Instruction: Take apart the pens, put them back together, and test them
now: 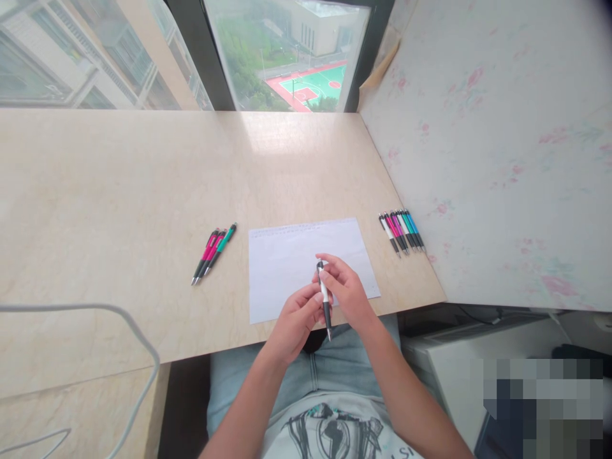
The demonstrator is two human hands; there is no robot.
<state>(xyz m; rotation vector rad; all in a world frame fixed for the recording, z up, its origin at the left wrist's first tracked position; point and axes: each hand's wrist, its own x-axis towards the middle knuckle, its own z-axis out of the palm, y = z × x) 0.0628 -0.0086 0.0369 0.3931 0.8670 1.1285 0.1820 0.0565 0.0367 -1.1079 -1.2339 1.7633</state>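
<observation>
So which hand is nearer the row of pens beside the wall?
Right. The right hand is over the paper, down-left of the row of pens; the left hand lies farther left, past the held pen.

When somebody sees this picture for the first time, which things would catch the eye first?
At the near edge of the desk, the left hand and the right hand hold one pen, tip down, by a white sheet of paper. Three pens lie left of the sheet, and a row of pens lies right of it, by the wall.
</observation>
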